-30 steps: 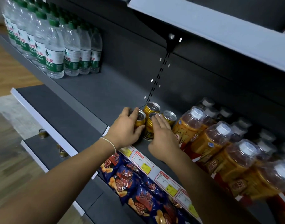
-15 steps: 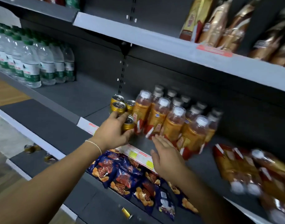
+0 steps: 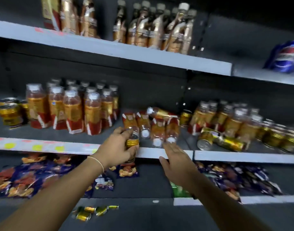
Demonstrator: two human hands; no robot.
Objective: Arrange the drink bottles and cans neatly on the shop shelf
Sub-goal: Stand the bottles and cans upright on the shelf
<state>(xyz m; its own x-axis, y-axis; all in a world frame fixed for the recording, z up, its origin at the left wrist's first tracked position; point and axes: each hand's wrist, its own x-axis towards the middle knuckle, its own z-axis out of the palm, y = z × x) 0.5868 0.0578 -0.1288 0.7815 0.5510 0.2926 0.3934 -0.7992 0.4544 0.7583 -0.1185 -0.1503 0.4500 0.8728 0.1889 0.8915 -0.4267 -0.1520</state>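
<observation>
The gold can (image 3: 132,141) is gripped by the left hand (image 3: 117,147), fingers curled round it, at the front lip of the middle shelf (image 3: 43,145), just beside toppled orange drink bottles (image 3: 157,129). The right hand (image 3: 177,165), fingers straight and empty, hovers just short of their caps. A careless nudge could roll one off the edge.

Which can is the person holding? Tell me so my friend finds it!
Find the middle shelf with the white front edge. Near the middle of that edge, in front of the tipped-over bottles, the left hand grips a gold can. It is the only can in a hand; the other cans stand or lie on the shelf.
</observation>
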